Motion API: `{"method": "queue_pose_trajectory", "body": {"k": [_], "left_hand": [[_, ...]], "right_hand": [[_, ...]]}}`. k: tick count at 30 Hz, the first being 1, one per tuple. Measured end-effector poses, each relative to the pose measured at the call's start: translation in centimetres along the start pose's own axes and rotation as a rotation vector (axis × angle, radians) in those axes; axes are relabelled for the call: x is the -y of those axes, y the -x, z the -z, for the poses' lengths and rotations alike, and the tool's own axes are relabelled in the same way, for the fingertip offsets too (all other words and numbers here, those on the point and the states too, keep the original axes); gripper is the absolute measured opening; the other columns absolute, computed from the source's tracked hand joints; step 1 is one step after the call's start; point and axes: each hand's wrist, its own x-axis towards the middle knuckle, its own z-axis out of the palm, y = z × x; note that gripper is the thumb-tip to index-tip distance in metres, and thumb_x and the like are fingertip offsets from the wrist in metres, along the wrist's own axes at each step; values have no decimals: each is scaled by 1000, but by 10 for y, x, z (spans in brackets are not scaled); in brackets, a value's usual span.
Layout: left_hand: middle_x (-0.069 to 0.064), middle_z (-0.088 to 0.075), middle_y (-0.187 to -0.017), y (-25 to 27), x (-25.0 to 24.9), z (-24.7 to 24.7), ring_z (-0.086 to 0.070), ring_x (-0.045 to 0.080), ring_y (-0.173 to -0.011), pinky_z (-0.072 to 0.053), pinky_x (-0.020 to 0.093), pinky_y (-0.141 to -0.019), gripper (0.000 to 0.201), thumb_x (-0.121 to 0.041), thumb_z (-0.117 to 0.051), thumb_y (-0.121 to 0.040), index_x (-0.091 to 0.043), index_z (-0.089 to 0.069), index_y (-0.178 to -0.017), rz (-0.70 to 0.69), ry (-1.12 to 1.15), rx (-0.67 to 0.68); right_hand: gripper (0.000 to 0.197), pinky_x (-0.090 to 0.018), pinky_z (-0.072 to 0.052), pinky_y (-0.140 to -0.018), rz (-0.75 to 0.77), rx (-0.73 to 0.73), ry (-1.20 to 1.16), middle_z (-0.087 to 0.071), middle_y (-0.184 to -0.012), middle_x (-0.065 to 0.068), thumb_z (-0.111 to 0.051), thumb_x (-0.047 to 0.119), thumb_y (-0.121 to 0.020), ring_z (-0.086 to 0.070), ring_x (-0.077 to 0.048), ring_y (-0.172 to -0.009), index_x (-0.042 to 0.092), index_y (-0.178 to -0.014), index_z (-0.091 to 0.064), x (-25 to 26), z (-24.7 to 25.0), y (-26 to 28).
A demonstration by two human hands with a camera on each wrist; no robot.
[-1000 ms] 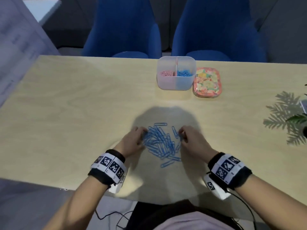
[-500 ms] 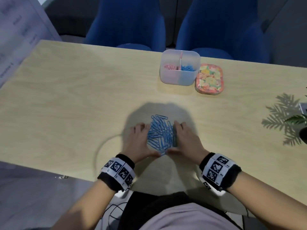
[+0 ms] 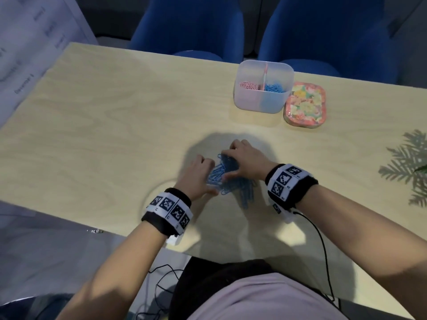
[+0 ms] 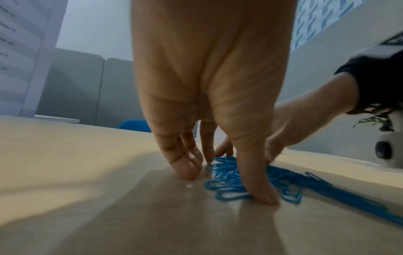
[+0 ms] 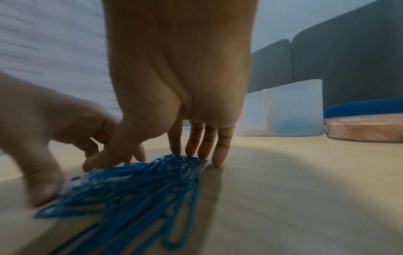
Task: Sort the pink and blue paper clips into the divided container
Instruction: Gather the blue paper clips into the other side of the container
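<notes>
With my left hand [image 3: 196,179] and right hand [image 3: 246,161] cupped, fingers down, around the blue paper clips [image 3: 231,181] on the near table [image 3: 115,135], nothing yet lifted, I risk clips spilling short of the divided container [image 3: 263,87] far right.
</notes>
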Motion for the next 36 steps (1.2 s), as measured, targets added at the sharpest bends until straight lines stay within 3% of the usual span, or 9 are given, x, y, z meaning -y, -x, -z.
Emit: {"method": "queue_pose_trajectory", "body": {"k": [8, 12, 15, 20, 24, 28, 30, 33, 36], "left_hand": [[14, -60, -102, -8, -10, 0, -56, 29, -94, -38, 28, -76, 23, -13, -65, -81, -5, -62, -102, -94, -44, -23], [15, -62, -103, -11, -12, 6, -57, 29, -95, -44, 36, -84, 23, -11, -63, -82, -5, -64, -104, -108, -45, -14], [16, -63, -102, -15, -11, 10, -58, 30, -95, -44, 36, -82, 21, -10, -64, -81, -4, -65, -101, -93, -43, 19], [14, -65, -100, -25, -10, 15, -59, 27, -92, -34, 24, -70, 20, -13, -66, -81, -5, -65, -100, -101, -88, 88], [14, -66, -100, -33, -18, 23, -59, 26, -90, -40, 26, -74, 18, -9, -65, -83, -4, -66, -99, -166, -61, 121], [13, -67, -96, -45, -28, 34, -52, 14, -78, -39, 23, -71, 16, -9, -67, -82, -5, -67, -97, -188, 6, 110], [13, -67, -95, -55, -35, 42, -55, 17, -79, -43, 25, -72, 16, -9, -67, -81, -5, -67, -97, -189, 44, 109], [14, -68, -95, -70, -47, 53, -58, 19, -80, -48, 31, -78, 17, -9, -69, -80, -5, -67, -95, -202, 115, 98], [13, -68, -95, -89, -65, 66, -55, 14, -75, -44, 23, -70, 17, -9, -70, -79, -5, -67, -95, -216, 184, 63]], "right_hand": [[31, -39, -44, -88, 42, -95, -24, -53, -111, -8, -55, 20, -90, -44, -27, -107, 18, -120, -59, 7, -22, 18], [27, -36, -42, -86, 22, -127, -67, -61, -106, -10, -54, 15, -90, -51, -28, -103, 12, -115, -65, -4, -19, 20], [24, -24, -38, -82, -9, -152, -197, -66, -106, -10, -58, 10, -87, -57, -25, -101, 8, -109, -68, -17, -7, 25], [19, -7, -41, -50, -118, -195, -465, -67, -75, -3, -65, 9, -85, -56, 2, -54, 3, -101, -71, -43, 47, 30], [17, -13, -39, -40, -315, -343, -610, -52, -60, -2, -63, 6, -85, -46, -2, -39, 1, -101, -67, -75, 112, 11], [4, -15, -41, -37, -451, -452, -607, -53, -62, -4, -63, 4, -83, -47, -11, -52, 3, -84, -67, -98, 168, -23], [17, -17, -47, -42, -507, -433, -577, -54, -64, -3, -64, 5, -83, -51, -13, -56, 15, -69, -60, -105, 184, -41], [4, -34, -57, -71, -576, -356, -510, -66, -77, -12, -66, 10, -80, -65, -26, -71, 7, -79, -64, -106, 190, -63], [15, -34, -56, -64, -587, -269, -551, -66, -88, -15, -62, 17, -86, -66, -27, -76, 5, -78, -57, -107, 185, -74]]}}
